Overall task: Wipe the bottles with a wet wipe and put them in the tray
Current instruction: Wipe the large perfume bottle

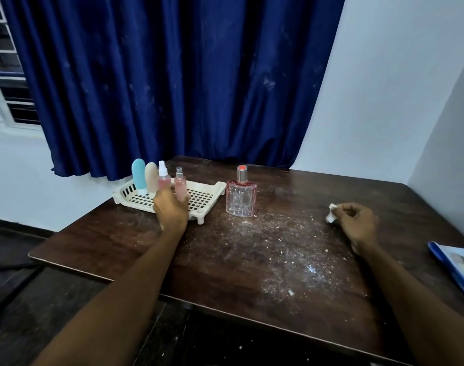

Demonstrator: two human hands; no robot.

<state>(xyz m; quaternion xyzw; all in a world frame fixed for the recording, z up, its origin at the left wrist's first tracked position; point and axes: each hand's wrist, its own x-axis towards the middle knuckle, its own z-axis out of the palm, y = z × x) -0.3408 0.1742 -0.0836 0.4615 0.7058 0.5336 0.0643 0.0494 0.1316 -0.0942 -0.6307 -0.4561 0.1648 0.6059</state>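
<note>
- Dark wooden table (252, 273), its grain worn and dusted with white crumbs and powder across the middle, stands before a deep blue pleated curtain (172, 75) and pale walls.
- Left hand (171, 211) reaches over the near rim of the tray (209, 192), fingers curled round the lower part of a slim pink spray bottle (180, 184); how firmly it grips cannot be told, as the fingers are seen from behind.
- That bottle stands upright inside the tray, long axis vertical, its clear nozzle cap on top.
- Right hand (357, 224) rests on the table well to the right of the tray, fingers pinched shut on a small crumpled white wet wipe (331, 213).
- The tray is cream plastic, rectangular, with a grid of square holes in its floor and short feet at its corners.
- Within the tray, left of the held bottle, 3 more bottles stand upright in a row: a second pink spray bottle (163, 178), a rounded beige squeeze bottle (151, 178), and a rounded teal squeeze bottle (138, 175).
- Just right of the tray, on the bare table, stands 1 square clear-glass perfume bottle (240, 198) with pink edges, a silver collar and an orange-red top, upright.
- Far right of the tray, at the table edge, lies a blue-bordered booklet (457, 265).
</note>
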